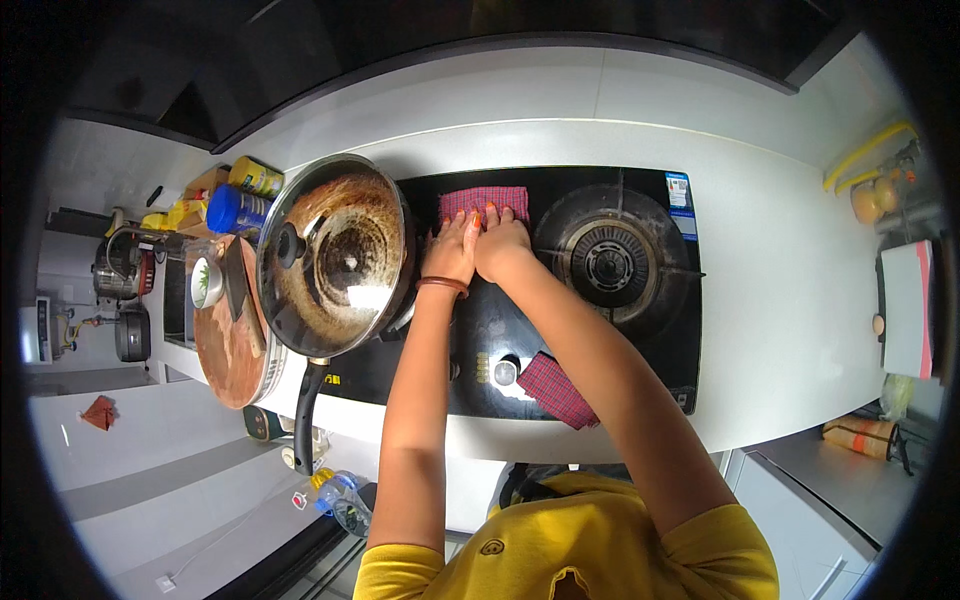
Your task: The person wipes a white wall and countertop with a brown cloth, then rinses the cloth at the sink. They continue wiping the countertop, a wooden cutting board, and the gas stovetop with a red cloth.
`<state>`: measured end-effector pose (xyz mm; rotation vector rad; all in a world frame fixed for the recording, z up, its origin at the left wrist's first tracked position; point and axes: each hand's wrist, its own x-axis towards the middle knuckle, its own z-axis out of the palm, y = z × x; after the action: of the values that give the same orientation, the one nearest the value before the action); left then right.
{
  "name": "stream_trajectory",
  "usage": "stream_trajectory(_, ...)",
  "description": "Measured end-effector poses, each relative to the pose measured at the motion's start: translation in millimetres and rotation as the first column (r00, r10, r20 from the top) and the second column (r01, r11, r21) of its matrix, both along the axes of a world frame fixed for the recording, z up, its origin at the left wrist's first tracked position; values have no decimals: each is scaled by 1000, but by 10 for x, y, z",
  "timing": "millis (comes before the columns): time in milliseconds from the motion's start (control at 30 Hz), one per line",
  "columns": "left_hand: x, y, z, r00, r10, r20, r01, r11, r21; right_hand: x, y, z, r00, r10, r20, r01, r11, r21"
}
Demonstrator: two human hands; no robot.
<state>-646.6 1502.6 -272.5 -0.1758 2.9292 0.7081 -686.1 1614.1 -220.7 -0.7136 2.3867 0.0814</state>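
Both of my hands are stretched forward side by side over the middle of a black gas stove (510, 300). A folded red checked cloth (485, 198) lies at the stove's back edge. On its near edge rest the fingertips of my left hand (450, 250) and my right hand (503, 245). The fingers look extended and flat, gripping nothing, and the two hands touch. A second red checked cloth (557, 390) lies at the front edge, next to a stove knob (506, 372) and partly behind my right forearm.
Left of my hands a lidded frying pan (340, 260) covers one burner, its handle (308, 420) jutting past the counter edge. The right burner (608, 262) is bare. Farther left are a round cutting board (215, 345), a knife (237, 285), a white bowl (206, 283) with greens and a blue-lidded jar (236, 210).
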Motion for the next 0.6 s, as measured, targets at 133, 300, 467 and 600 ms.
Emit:
stream_trajectory(133,208,-59,-97,999,-1,-40,0,1000,-23,248,-38,73,968,226,-112,-213,970,117)
stream_trajectory(300,457,52,-86,995,-27,-98,12,988,-151,467,-76,-315,907,280,-316,-239,957,164)
stream_trajectory(467,789,78,-38,995,-53,-80,33,973,-227,823,58,-127,912,342,-227,-315,938,145)
stream_trajectory(600,1005,140,42,999,-46,-21,40,978,-207,1023,131,11,940,313,-134,-288,942,174)
